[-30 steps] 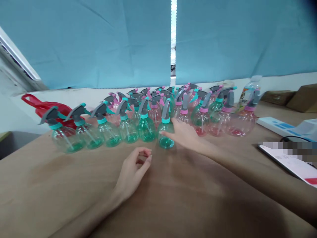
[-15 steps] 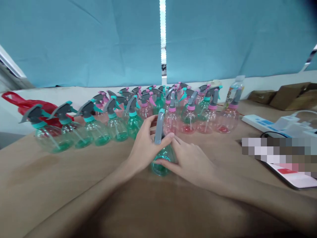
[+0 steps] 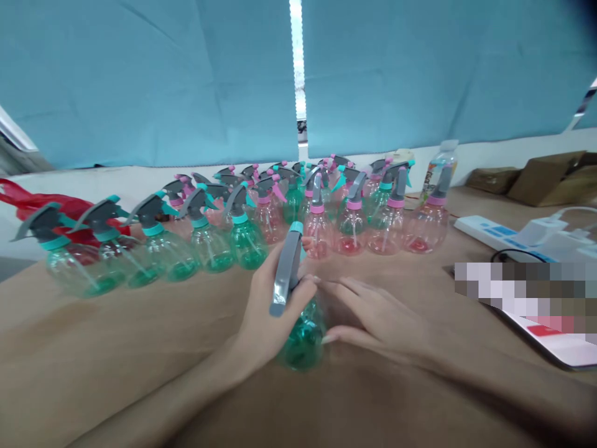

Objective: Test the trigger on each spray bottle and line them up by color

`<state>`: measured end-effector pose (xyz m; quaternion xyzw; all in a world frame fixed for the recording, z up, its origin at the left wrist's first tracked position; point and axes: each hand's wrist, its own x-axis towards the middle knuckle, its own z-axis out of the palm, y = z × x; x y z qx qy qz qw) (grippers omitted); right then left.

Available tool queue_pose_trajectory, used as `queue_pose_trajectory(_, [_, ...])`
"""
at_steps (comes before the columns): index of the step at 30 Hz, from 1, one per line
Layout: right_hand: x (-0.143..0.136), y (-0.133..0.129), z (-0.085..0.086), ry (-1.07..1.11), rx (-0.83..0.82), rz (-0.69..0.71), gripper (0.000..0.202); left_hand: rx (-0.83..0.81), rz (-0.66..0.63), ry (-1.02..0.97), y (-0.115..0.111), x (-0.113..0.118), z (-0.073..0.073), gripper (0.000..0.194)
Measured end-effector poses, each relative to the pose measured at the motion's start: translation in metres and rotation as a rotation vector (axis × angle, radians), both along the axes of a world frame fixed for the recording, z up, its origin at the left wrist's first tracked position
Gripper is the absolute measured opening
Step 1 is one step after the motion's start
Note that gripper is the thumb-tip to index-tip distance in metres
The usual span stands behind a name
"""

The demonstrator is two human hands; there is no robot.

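Centrally, a green spray bottle [image 3: 302,345] is clasped around its neck by the left hand's grip [image 3: 268,317]; the right hand's grip [image 3: 385,320] is spread beside it, contact unclear. Beyond, green bottles [image 3: 249,244] and pink bottles [image 3: 349,233] are lined up on the bench [image 3: 93,354].

A plain brown wooden table [image 3: 121,342] carries everything, its near part bare wood. Across its middle, five green spray bottles [image 3: 249,246] stand upright side by side on the left, and four pink spray bottles [image 3: 349,239] continue the line to the right. More of both colours crowd behind, partly hidden. A red plastic bag [image 3: 58,208] lies behind the left end, and a labelled drink bottle [image 3: 441,165] stands behind the right end. On the right side lie a white power strip [image 3: 494,233], a phone [image 3: 555,342], partly blurred out, and, farther back, brown cardboard boxes [image 3: 550,180]
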<state>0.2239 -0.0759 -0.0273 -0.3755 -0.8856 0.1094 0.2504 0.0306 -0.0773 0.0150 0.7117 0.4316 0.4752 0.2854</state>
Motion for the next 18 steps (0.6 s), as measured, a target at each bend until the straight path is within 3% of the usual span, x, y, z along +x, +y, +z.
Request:
queue_pose_trajectory(6, [0.026, 0.029, -0.027, -0.073, -0.143, -0.058, 0.065, 0.044, 0.041, 0.055, 0.016, -0.006, -0.002, 0.002])
queue_pose_trajectory(11, [0.034, 0.034, -0.045, -0.124, -0.181, -0.063, 0.07, 0.013, 0.057, 0.053, 0.032, -0.007, 0.001, 0.002])
queue_pose_trajectory(18, [0.035, 0.035, -0.048, -0.126, -0.199, -0.054, 0.07, 0.078, 0.09, 0.187, 0.034, -0.005, 0.013, 0.005])
